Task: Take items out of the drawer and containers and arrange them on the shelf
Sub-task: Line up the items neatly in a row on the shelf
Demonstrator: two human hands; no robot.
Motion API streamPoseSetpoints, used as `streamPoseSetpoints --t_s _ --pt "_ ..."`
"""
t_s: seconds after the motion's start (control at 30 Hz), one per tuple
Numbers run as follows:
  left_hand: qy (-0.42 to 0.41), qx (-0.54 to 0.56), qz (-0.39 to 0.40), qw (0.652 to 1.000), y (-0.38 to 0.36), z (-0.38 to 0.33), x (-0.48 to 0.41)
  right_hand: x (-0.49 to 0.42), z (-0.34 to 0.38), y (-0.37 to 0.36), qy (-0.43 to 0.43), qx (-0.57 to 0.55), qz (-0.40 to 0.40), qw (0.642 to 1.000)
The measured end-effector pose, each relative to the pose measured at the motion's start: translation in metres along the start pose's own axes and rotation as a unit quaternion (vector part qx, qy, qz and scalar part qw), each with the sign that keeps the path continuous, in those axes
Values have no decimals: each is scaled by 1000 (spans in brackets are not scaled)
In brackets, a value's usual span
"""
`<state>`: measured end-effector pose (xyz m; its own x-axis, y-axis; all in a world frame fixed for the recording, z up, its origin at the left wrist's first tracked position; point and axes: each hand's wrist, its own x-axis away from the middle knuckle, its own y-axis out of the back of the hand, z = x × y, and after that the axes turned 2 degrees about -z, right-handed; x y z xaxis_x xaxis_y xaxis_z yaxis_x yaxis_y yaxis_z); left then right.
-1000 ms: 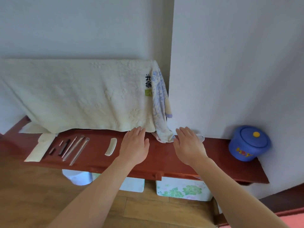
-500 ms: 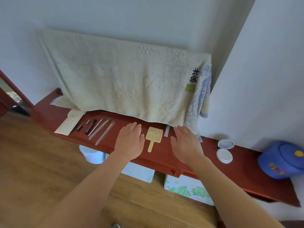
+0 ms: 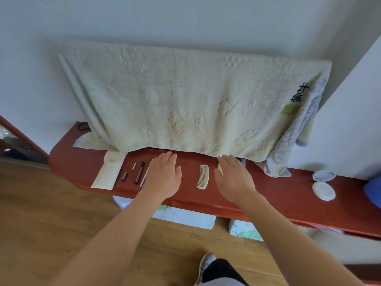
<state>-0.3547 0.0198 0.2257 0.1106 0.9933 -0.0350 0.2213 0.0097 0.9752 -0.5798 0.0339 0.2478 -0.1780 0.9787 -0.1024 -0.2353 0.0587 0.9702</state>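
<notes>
A long red shelf (image 3: 278, 188) runs along the wall. On it lie a cream comb (image 3: 203, 179), a cream pouch (image 3: 108, 172), a dark stick (image 3: 139, 172) and other small slim items at the left. My left hand (image 3: 162, 176) hovers flat over the slim items, fingers apart, holding nothing. My right hand (image 3: 234, 178) hovers flat just right of the comb, empty, and covers a yellowish item. A round white container (image 3: 323, 176) and its lid (image 3: 323, 190) sit at the right.
A large cream towel (image 3: 185, 100) hangs over the back of the shelf, with a blue patterned cloth (image 3: 296, 137) at its right end. A blue pot (image 3: 373, 193) is cut off by the right edge. Boxes (image 3: 185, 217) stand on the wooden floor under the shelf.
The view has swung left along the shelf. Both hands stay flat and empty; the comb now shows between them, and the yellow paddle-shaped item is now under my right hand.
</notes>
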Motion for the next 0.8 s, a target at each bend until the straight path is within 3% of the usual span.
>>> streamPoseSetpoints --t_s 0.37,0.8 --pt "17 -18 17 1000 -5 56 -58 -88 30 -42 23 -25 57 998" --pt "-48 -20 85 995 -32 124 -103 -127 73 -103 -48 -13 95 994"
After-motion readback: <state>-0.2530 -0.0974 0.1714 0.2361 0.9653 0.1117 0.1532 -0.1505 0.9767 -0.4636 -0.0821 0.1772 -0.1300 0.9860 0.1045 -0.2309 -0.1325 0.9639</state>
